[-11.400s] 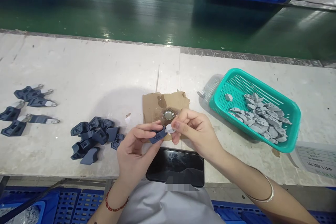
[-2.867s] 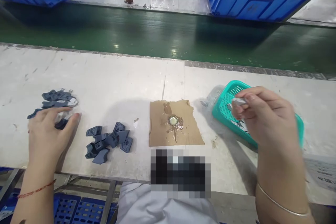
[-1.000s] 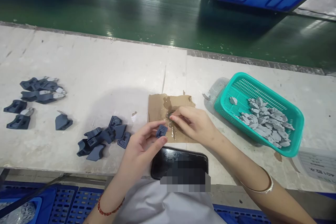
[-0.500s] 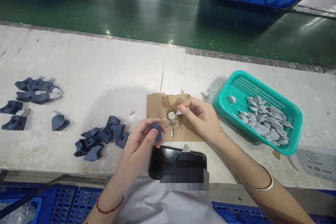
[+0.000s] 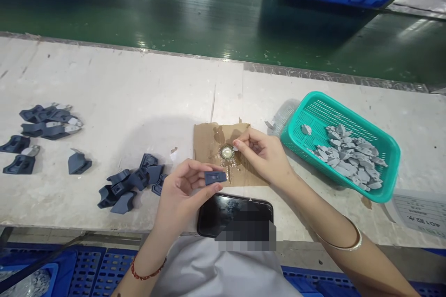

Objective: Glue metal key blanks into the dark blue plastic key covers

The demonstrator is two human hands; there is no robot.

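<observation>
Between the thumb and fingers of my left hand [image 5: 186, 185] is a dark blue-grey plastic part [image 5: 215, 177], its slotted face turned up. My right hand [image 5: 261, 151] pinches a small light-grey piece [image 5: 235, 147], mostly hidden by the fingertips. That piece is at the right rim of a small round cap of clear liquid [image 5: 227, 152]. The cap sits on a stained piece of brown cardboard [image 5: 204, 141], wet with splashes around it. More dark plastic parts [image 5: 120, 188] lie in a loose pile left of my left hand.
A green basket [image 5: 313, 97] of light-grey pieces stands at the right, beside a labelled sheet [image 5: 418, 211]. A black phone [image 5: 212, 218] lies at the front edge. Further dark parts with grey pieces [image 5: 52, 120] lie far left. A green conveyor belt [image 5: 156, 18] runs behind.
My left hand has turned the dark part from upright to lying sideways, slot face showing. My right hand stays at the cap with its grey piece, shifted only slightly.
</observation>
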